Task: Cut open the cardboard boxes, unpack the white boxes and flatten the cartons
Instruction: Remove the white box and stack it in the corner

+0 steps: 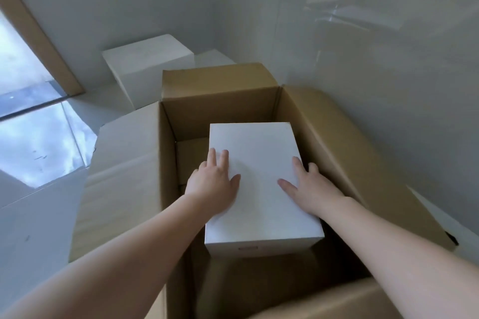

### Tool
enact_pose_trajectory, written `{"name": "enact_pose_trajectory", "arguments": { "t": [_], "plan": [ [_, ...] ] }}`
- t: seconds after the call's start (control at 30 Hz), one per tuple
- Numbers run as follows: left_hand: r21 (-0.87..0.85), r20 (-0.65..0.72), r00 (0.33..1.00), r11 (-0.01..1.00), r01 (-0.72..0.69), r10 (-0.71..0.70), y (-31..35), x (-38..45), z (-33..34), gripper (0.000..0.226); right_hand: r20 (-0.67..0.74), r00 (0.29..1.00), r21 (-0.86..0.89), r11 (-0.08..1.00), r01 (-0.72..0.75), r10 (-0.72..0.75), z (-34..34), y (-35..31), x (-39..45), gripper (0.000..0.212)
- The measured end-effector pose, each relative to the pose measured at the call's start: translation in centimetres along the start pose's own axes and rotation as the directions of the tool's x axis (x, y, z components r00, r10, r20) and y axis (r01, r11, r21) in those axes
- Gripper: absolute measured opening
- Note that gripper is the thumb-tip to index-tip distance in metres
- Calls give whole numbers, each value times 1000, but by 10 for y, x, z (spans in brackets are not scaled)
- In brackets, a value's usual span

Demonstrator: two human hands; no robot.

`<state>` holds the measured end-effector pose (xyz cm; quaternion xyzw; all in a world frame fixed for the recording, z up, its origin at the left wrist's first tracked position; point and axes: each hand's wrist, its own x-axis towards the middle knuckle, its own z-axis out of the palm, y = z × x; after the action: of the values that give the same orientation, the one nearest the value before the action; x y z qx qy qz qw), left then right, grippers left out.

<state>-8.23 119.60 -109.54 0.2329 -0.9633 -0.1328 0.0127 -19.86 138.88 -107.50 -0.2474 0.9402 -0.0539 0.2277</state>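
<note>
Brown cardboard fills most of what I see from here: a large carton [233, 111] stands open on the floor, with its four flaps folded outward. The left flap [124, 163] lies wide and almost flat, the far flap [217, 80] stands up toward the wall, and the right flap [350, 150] leans against the wall side.

Inside the carton there is one white box [259, 153]. It sits toward the right part of the inside, and a gap of bare cardboard shows on its left. Its top face is clean and plain; a small label is on the near side face, too blurred to read.

The person reaches in with both bare arms. The left hand [215, 181] lies on the left edge of the top of the white box, fingers straight and spread, thumb pointing inward over the top. The right hand [308, 184] lies on the right edge, thumb on the top, and the other fingers go down over the side between the box and the carton wall. I cannot tell how firmly those fingers hold. The two hands are well apart, one at each side.

Behind the carton, near the corner of the room, another white box [150, 67] stands on the pale floor [39, 215], and a smaller white one [212, 58] shows just beside it.
</note>
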Motion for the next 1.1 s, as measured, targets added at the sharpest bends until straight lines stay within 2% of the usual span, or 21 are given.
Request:
{"name": "enact_pose_trajectory", "arguments": {
  "t": [0.13, 0.2, 0.33, 0.47, 0.67, 0.9, 1.0, 1.1],
  "plan": [
    [-9, 78, 992, 995, 104, -103, -2, -11, 2, 61, 26, 1000, 71, 997, -17, 15, 9, 3, 1, 81],
    [-60, 117, 981, 985, 161, -153, -2, -13, 4, 59, 28, 999, 179, 983, -28, 23, 13, 4, 4, 86],
    [-258, 166, 964, 934, 246, -208, -2, -14, 6, 65, -2, 1000, 471, 882, -14, 17, 17, 9, 11, 93],
    [-461, 197, 948, 830, 314, -250, 0, -14, 6, 78, -47, 998, 635, 773, 7, 30, 25, 10, 17, 100],
    [-532, 176, 950, 787, 311, -257, -5, -13, 8, 86, -51, 997, 674, 739, -5, 53, 29, 9, 21, 111],
    [-550, 127, 965, 794, 260, -227, -9, -8, -4, 94, -127, 992, 708, 699, 103, -18, 23, 7, 16, 111],
    [-546, 69, 967, 802, 242, -245, -5, -4, -35, 97, -192, 981, 724, 670, 165, -34, 3, -3, 8, 114],
    [-533, 51, 966, 812, 240, -252, 4, -5, -98, 100, -199, 980, 763, 622, 174, -30, -51, -22, -15, 121]
  ]
}}
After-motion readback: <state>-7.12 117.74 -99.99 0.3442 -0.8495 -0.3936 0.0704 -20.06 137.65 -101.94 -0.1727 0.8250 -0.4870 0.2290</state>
